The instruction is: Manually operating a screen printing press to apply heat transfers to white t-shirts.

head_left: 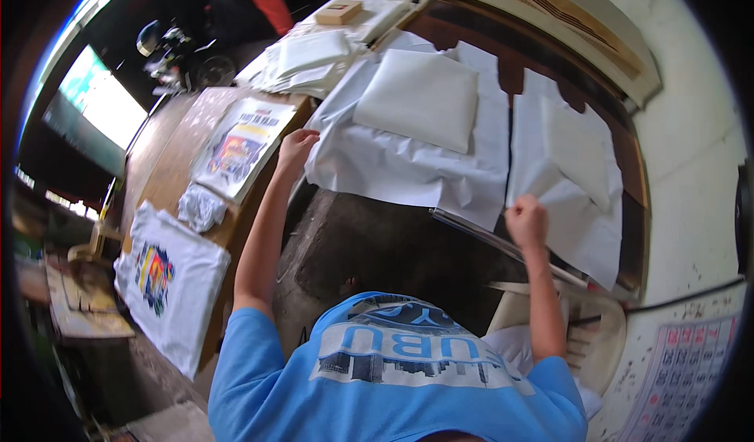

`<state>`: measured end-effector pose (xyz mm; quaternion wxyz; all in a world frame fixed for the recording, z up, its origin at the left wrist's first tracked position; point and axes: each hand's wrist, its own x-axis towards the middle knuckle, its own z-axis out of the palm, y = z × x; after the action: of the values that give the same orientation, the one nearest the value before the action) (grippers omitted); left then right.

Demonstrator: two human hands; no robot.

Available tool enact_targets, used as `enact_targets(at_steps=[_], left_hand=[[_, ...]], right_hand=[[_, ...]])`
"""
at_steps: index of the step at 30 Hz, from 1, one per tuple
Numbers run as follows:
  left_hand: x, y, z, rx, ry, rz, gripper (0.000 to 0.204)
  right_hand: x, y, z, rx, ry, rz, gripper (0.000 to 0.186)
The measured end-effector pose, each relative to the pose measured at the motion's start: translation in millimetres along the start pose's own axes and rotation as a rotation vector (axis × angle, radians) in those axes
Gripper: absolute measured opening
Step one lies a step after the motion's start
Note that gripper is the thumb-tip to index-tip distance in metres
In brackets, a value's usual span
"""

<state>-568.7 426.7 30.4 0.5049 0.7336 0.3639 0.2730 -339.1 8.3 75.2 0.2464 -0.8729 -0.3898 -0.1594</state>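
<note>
Two white cloth pieces (440,177) with notched upper edges lie side by side on a dark flat table. An off-white rectangular sheet (420,100) rests on the wider, left piece. Another pale sheet (577,155) lies on the narrower right cloth piece (577,234). My left hand (297,147) is closed, fingers pinching the left edge of the wider piece. Beside the narrow gap between the pieces, my right hand (526,221) is closed on cloth at the lower left of the narrower piece. Its fingertips are hidden.
To the left, a wooden table (169,132) carries a printed sheet (239,144), a crumpled white cloth (202,208) and a printed white T-shirt (169,281). Stacked white sheets (306,57) and a small box (338,12) sit farther back. A plastic chair (597,328) stands at my right.
</note>
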Motion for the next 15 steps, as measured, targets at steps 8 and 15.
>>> enact_targets(at_steps=[8, 15], left_hand=[[109, -5, 98, 0.149, -0.112, -0.076, 0.035], [124, -21, 118, 0.147, 0.01, -0.049, 0.033]], right_hand=[[-79, -86, -17, 0.186, -0.279, 0.107, 0.012], [-14, -15, 6, -0.125, -0.036, 0.346, 0.022]])
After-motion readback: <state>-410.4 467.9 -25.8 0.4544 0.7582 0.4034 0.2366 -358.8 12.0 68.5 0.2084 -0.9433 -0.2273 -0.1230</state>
